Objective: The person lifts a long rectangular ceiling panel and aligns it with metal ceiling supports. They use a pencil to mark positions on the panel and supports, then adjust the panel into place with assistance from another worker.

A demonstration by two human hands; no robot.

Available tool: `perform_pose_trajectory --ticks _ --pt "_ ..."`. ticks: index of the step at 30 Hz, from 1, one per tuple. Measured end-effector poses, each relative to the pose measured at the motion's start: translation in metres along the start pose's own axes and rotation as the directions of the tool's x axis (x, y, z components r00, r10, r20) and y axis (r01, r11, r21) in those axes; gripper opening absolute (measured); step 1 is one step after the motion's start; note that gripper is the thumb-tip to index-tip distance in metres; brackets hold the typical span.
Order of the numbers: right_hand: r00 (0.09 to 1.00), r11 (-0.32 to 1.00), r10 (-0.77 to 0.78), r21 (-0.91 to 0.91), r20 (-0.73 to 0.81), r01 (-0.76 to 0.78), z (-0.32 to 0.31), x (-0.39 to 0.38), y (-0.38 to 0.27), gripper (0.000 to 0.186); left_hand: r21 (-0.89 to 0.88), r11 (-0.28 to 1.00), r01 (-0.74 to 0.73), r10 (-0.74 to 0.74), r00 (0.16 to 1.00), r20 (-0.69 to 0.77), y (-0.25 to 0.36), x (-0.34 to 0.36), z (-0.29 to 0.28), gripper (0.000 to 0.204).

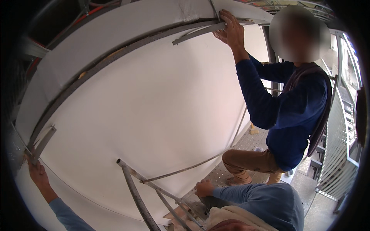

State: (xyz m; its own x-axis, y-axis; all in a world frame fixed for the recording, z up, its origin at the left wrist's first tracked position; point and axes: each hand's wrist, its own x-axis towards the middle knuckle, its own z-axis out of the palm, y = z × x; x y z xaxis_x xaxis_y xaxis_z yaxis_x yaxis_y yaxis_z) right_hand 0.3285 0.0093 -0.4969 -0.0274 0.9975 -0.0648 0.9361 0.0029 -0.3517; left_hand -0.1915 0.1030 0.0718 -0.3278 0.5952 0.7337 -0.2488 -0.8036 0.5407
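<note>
My left hand (39, 176) is raised at the far left, its fingers closed around the lower end of a short grey metal bar (47, 141). The bar slants up beside the end of a long dark channel (61, 92) that runs along the lower edge of a grey beam (115, 30). My right hand (204, 189) is curled at the lower middle, near scaffold tubes; whatever lies inside its fingers is hidden. At the top, a co-worker in a dark blue top (287, 104) presses another grey metal bar (198, 33) up near the same channel with raised hands (232, 32).
A large white panel (142, 100) fills the middle. Rusty scaffold tubes (133, 192) stand in front of me. The co-worker kneels on a perforated metal platform (219, 173). A brush (254, 129) lies beyond. White slatted railing (337, 150) is at the right.
</note>
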Motion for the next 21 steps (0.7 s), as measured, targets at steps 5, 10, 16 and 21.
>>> perform_pose_trajectory --ticks 5,10,16,21 --pt "1.0 1.0 -0.01 0.006 -0.024 0.01 0.004 0.005 -0.003 0.039 0.077 0.997 -0.028 0.034 0.997 -0.074 0.005 -0.008 0.018 0.051" --pt "0.998 0.999 -0.036 -0.009 -0.055 0.036 0.005 0.006 -0.016 0.037 0.085 0.995 -0.042 0.043 0.999 -0.008 0.007 -0.012 0.019 0.053" --pt "0.998 0.999 -0.042 -0.01 -0.039 0.042 0.004 0.011 -0.019 0.036 0.073 0.996 -0.056 0.058 0.998 -0.029 0.007 -0.016 0.024 0.053" --pt "0.999 0.998 -0.052 -0.047 0.005 0.052 0.006 0.008 -0.02 0.035 0.114 0.992 -0.054 0.06 0.997 -0.052 0.01 -0.02 0.026 0.051"
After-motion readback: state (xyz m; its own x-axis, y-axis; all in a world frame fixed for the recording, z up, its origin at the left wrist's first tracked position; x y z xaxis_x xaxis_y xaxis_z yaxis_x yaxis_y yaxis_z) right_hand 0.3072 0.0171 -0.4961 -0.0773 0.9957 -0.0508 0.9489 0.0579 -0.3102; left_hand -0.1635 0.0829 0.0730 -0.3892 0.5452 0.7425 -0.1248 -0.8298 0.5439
